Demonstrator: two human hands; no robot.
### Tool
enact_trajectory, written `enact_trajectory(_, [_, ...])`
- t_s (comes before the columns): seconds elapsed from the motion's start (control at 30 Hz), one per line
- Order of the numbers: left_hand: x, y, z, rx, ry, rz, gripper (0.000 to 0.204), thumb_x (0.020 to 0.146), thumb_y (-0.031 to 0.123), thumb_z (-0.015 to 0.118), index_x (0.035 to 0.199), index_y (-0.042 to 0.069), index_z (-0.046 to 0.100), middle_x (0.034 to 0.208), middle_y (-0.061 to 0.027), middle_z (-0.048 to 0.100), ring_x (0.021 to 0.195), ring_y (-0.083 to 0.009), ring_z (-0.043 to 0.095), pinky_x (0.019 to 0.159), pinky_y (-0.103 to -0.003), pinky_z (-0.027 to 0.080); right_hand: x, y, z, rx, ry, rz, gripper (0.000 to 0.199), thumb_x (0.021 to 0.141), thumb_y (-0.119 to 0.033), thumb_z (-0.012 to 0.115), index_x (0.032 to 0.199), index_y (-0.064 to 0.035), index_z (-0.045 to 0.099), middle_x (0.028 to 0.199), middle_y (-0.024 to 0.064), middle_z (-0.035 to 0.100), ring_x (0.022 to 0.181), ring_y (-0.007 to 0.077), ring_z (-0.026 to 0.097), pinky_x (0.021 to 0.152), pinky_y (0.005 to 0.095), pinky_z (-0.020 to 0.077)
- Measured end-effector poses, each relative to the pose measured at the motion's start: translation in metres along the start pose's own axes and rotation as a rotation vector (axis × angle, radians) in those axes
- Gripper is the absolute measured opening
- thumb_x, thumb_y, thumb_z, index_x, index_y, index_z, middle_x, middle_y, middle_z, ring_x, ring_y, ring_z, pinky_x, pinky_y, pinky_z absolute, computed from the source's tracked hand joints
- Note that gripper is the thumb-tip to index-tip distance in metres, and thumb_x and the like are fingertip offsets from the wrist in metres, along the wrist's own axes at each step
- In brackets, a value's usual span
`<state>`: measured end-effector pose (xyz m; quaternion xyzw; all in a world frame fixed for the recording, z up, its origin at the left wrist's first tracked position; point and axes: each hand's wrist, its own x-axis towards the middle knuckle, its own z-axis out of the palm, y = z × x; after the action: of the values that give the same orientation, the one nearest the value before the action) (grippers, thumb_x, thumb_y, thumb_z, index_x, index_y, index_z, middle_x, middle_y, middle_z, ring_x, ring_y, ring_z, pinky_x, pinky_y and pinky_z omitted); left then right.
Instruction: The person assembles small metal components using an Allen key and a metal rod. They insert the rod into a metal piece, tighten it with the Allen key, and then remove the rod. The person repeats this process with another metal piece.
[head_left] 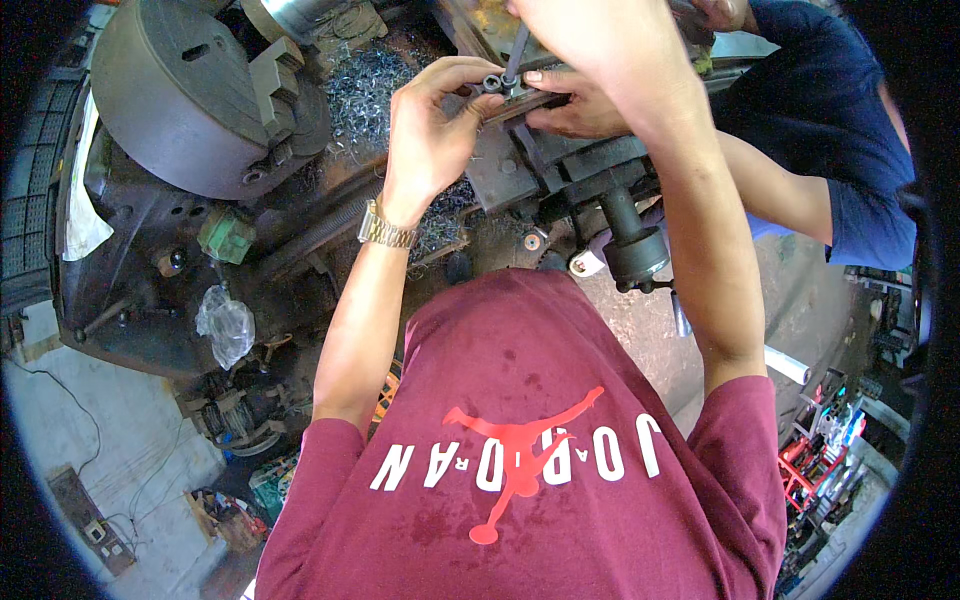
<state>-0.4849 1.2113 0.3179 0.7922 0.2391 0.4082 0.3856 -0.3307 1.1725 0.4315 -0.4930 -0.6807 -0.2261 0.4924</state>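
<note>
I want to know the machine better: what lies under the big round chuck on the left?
Under and beside the chuck lie curled metal shavings on the dark machine bed. The chuck itself covers what is directly beneath it.

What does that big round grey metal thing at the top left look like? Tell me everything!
The lathe chuck is a big round disc of dull dark grey metal, tilted toward the camera. Stepped jaws stick out at its right edge, and its face has a small slot. It sits at the machine's upper left, beside a pile of shiny metal shavings. Neither hand touches it.
</note>
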Motion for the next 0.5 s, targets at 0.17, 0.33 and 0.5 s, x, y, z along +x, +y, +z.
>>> enact_trajectory(0.17, [-0.005, 0.004, 0.014, 0.086, 0.112, -0.097, 0.016, 0.080, -0.007, 0.074, 0.096, -0.003, 0.071, 0.091, -0.0137, 0.072, 0.082, -0.0205, 0.070, 0.078, -0.032, 0.054, -0.002, -0.022, 0.013, -0.280, -0.047, 0.014, 0.012, 0.088, -0.007, 0.061, 0.089, 0.0026, 0.068, 0.093, 0.0198, 0.063, 0.095, 0.0347, 0.061, 0.085, 0.0430, 0.0471])
enact_trajectory(0.33, [-0.005, 0.002, 0.015, 0.193, 0.147, -0.046, 0.014, 0.080, -0.003, 0.077, 0.089, -0.004, 0.066, 0.085, -0.0153, 0.070, 0.077, -0.0250, 0.068, 0.074, -0.034, 0.053, 0.002, -0.025, 0.040, 0.060, 0.111, 0.356, 0.018, 0.090, -0.014, 0.063, 0.079, 0.0008, 0.066, 0.075, 0.0205, 0.064, 0.076, 0.0403, 0.062, 0.076, 0.0459, 0.0483])
enact_trajectory(0.5, [-0.001, 0.002, 0.014, 0.174, 0.091, -0.104, 0.014, 0.083, -0.003, 0.075, 0.095, -0.003, 0.067, 0.089, -0.0125, 0.071, 0.081, -0.0199, 0.067, 0.077, -0.032, 0.052, 0.020, 0.010, 0.016, 0.361, -0.201, -0.176, 0.026, 0.082, -0.018, 0.067, 0.065, -0.0006, 0.059, 0.057, 0.0180, 0.053, 0.051, 0.0310, 0.051, 0.059, 0.0417, 0.0424])
